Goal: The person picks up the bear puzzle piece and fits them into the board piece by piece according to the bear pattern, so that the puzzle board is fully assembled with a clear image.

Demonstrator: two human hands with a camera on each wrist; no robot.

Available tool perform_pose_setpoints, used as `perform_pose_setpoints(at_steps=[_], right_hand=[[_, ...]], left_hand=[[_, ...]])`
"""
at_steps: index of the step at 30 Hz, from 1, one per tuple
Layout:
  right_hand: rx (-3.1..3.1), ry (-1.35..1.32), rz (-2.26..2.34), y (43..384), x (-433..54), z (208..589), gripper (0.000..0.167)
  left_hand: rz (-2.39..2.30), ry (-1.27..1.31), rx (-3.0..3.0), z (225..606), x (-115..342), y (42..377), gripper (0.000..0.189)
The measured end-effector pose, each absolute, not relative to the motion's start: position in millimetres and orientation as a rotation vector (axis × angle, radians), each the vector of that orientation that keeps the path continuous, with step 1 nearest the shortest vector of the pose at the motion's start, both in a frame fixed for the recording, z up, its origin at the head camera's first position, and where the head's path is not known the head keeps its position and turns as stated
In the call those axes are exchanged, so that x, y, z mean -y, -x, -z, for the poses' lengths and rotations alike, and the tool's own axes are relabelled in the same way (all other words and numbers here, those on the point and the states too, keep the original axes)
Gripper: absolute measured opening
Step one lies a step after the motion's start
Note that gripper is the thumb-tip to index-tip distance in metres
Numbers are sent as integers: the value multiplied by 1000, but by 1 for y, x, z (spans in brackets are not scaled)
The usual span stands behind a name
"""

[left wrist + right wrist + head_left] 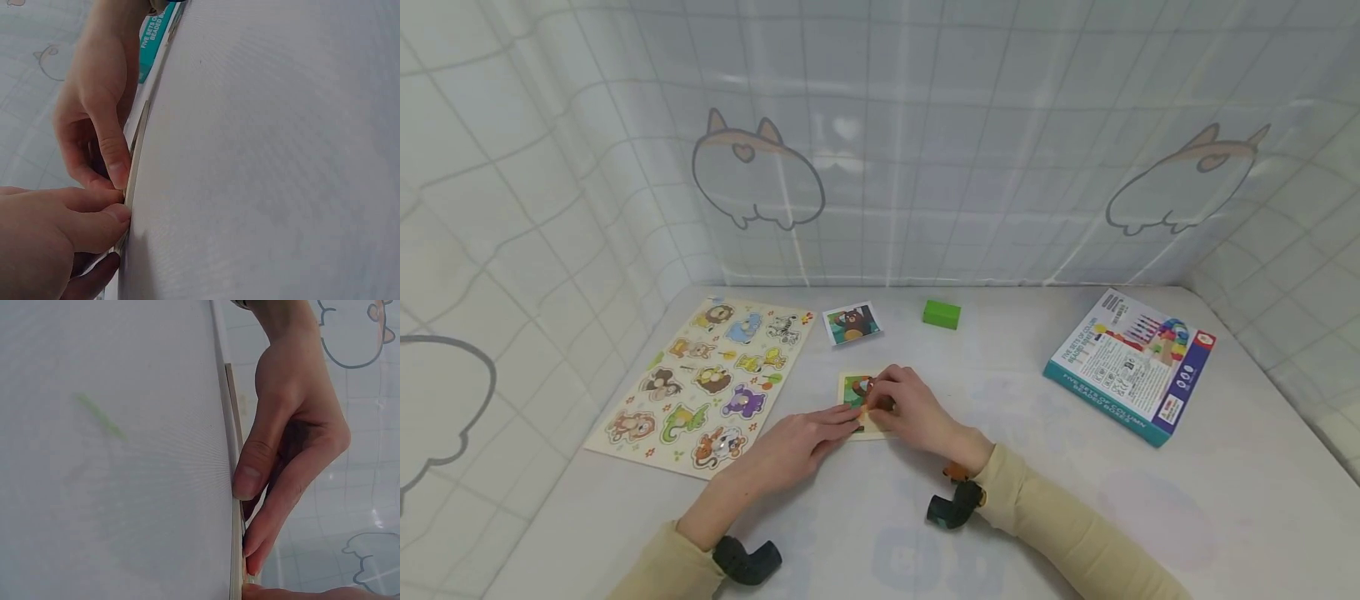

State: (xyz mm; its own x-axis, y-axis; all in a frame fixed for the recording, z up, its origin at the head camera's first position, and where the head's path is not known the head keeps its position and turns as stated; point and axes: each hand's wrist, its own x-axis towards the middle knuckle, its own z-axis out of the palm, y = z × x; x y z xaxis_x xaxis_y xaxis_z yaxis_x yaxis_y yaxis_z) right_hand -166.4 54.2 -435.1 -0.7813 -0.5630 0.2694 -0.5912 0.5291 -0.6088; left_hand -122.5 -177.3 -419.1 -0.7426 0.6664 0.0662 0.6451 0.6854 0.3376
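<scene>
A small wooden bear puzzle board (842, 383) lies on the table under both hands. My left hand (797, 446) reaches in from the left. Its fingers lie over the board, and its thumb (248, 481) is against the near edge, so it grips the board there. From the right, my right hand (910, 407) comes down over the picture with curled fingers. Thumb and fingers pinch a small orange puzzle piece (870, 408) at the board's surface, mostly hidden. An orange-brown piece (955, 472) lies beneath the right wrist, partly covered.
A large animal puzzle board (696, 379) lies to the left. Behind the hands are a bear picture card (852, 323) and a green block (942, 314). A beaded boxes package (1131, 362) lies at the right. Patterned curtains surround the table (1045, 517).
</scene>
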Motion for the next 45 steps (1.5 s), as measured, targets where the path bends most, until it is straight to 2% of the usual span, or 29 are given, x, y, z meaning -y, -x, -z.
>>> perform_pose_setpoints(at_steps=[9, 16, 25, 37, 45], right_hand=[[2751, -1023, -1106, 167, -55, 433, 5], [2838, -1098, -1086, 160, -60, 413, 29], [2847, -1112, -1110, 148, -113, 410, 39], [2944, -1028, -1196, 149, -183, 427, 46], [2967, -1227, -1278, 144, -192, 432, 52]], left_hand=[[-553, -1052, -2806, 418, 176, 123, 37], [-610, -1021, -2773, 419, 177, 124, 37], [-646, -912, -2740, 416, 178, 125, 39], [-648, -972, -2754, 418, 177, 124, 40], [-670, -972, -2747, 420, 178, 125, 38]])
